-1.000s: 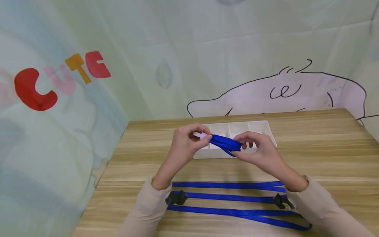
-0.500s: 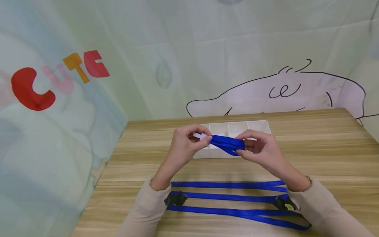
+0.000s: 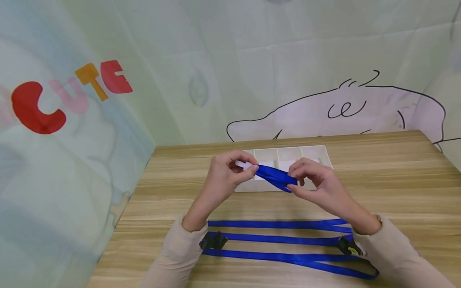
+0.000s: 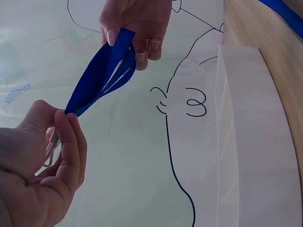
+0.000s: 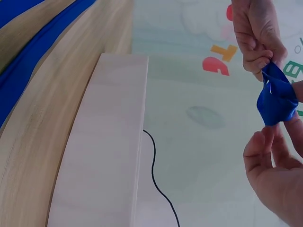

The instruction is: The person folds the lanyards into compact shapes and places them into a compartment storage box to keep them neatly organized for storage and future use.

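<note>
A looped blue lanyard point(image 3: 271, 176) is held up in the air between both hands, stretched slantwise in front of the tray. My left hand point(image 3: 230, 171) pinches its narrow end, where a small white clip point(image 3: 240, 164) sticks out behind the fingertips. At the wider folded end, the thumb and fingers of my right hand point(image 3: 320, 182) pinch the bundled layers. From the left wrist view, the strap layers point(image 4: 97, 71) spread apart between the hands like a narrow leaf. In the right wrist view the near fold point(image 5: 277, 101) bulges above my fingertips.
Behind the hands stands a white divided tray point(image 3: 263, 186) near the table's point(image 3: 173, 192) back edge. Several blue strap lengths point(image 3: 281, 239) lie side by side across the table under the forearms. A printed cloth point(image 3: 201, 48) hangs behind and at the left.
My right fingers have shifted over the lanyard's folded end, and the layers there fanned out, then drew narrower. My left hand has stayed almost still, keeping its pinch.
</note>
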The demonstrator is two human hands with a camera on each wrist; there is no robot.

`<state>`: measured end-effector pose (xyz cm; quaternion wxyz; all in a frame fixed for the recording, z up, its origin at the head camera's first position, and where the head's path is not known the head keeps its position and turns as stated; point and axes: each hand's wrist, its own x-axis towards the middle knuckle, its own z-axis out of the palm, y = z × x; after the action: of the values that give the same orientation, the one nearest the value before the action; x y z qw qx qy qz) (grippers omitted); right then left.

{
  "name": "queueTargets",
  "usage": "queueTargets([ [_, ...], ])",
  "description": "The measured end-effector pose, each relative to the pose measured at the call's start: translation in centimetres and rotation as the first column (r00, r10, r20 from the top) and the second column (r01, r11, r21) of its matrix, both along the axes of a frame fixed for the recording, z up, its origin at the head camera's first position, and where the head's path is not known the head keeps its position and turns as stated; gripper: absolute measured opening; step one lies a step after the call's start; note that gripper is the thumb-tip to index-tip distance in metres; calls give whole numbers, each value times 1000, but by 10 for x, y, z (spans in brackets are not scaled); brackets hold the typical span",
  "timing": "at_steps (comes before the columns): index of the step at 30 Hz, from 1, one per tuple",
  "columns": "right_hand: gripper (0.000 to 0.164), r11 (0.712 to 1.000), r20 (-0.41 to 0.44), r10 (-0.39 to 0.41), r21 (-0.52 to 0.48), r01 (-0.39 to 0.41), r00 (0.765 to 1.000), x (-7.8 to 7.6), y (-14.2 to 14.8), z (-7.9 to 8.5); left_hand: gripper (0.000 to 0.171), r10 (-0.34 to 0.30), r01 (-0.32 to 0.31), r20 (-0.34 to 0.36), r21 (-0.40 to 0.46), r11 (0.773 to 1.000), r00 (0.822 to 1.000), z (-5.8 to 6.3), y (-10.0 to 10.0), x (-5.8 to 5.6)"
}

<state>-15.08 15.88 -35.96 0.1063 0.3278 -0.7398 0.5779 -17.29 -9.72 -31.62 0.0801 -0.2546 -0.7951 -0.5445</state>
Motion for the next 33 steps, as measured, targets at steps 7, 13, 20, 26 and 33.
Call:
queueTargets([
  [7, 15, 996, 22, 89, 3, -89, 996, 1, 0, -4, 4, -6, 6, -14, -8, 1000, 1000, 0, -2, 0],
  [13, 11, 989, 24, 146, -33, -145, 989, 0, 1, -7, 4, -11, 11, -12, -12, 1000, 1000, 0, -3, 1],
  [20, 15, 998, 115, 66, -28, -64, 991, 0, 4, -6, 4, -7, 7, -13, -16, 1000, 1000, -2, -3, -1],
  [26, 10, 987, 311, 143, -116, -112, 940, -1, 7, -4, 4, -2, 2, -15, -7, 1000, 1000, -5, -1, -1],
  [33, 12, 954, 387, 245, -261, -149, 889, -3, 9, -5, 4, 2, -3, -20, -6, 1000, 1000, -8, 0, -2],
])
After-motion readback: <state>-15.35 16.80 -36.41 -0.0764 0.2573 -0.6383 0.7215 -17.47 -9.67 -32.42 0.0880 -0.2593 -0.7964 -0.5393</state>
